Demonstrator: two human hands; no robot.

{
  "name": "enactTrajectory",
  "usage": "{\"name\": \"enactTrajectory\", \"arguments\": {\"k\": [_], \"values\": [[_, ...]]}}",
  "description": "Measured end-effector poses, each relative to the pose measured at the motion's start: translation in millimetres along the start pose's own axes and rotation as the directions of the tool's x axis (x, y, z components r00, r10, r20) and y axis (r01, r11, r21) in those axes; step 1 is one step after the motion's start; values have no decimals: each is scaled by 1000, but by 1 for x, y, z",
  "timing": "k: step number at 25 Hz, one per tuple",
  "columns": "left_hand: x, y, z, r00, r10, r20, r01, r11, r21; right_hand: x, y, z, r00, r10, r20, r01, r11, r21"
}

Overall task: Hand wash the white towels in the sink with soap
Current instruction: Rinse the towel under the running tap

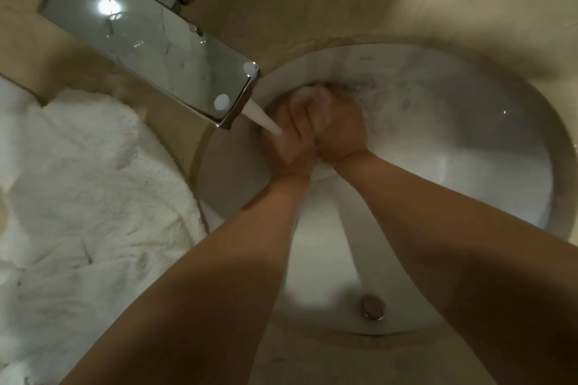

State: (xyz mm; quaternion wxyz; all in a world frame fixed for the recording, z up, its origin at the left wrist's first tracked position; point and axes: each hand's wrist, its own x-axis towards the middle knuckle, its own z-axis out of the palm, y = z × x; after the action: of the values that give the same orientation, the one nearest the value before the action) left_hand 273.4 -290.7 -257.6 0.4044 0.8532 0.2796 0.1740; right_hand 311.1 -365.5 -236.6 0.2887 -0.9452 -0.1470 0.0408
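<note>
Beige stone desk (328,0) surrounds 1 round white sink (469,141). 1 flat chrome faucet (150,40) pours a stream (262,119) onto the left hand (289,137). Left hand and right hand (341,131) press together mid-basin, fingers curled around 1 small soapy white towel (312,97), mostly hidden. 1 fluffy white towel pile (81,181) lies on the desk, overlapping the sink's left rim. 1 drain (372,306) sits near the front edge.
</note>
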Motion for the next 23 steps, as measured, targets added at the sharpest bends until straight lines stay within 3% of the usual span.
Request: {"name": "enactTrajectory", "arguments": {"k": [2,3,5,7,9,11,14,16,20,23], "values": [[0,3,-4,1000,4,15,-4,1000,-21,-2,-6,-2,991,-94,-91,90,995,-46],[1,6,-6,999,7,49,-4,999,-51,-4,-8,-4,995,-71,-71,71,997,-5],[-1,9,-11,994,-57,98,64,996,-64,-9,-14,-15,984,173,49,-179,971,161],[-4,14,-21,982,-170,79,170,985,14,-19,-14,-22,928,363,83,-373,911,177],[-13,18,-29,966,-256,34,245,950,192,-29,-18,-28,914,395,90,-403,907,119],[-17,24,-34,914,-398,85,366,895,254,-30,-24,-32,896,421,138,-439,885,154],[0,30,-36,744,-615,261,619,782,78,-30,-31,-34,880,448,157,-473,851,228],[-1,37,-47,697,-640,324,699,707,-107,-34,-36,-36,905,400,142,-424,865,267],[-12,46,-72,726,-604,328,687,624,-372,-43,-46,-35,926,348,145,-377,827,416],[-10,50,-81,781,-507,365,620,701,-352,-44,-50,-33,911,390,135,-396,734,552]]}}
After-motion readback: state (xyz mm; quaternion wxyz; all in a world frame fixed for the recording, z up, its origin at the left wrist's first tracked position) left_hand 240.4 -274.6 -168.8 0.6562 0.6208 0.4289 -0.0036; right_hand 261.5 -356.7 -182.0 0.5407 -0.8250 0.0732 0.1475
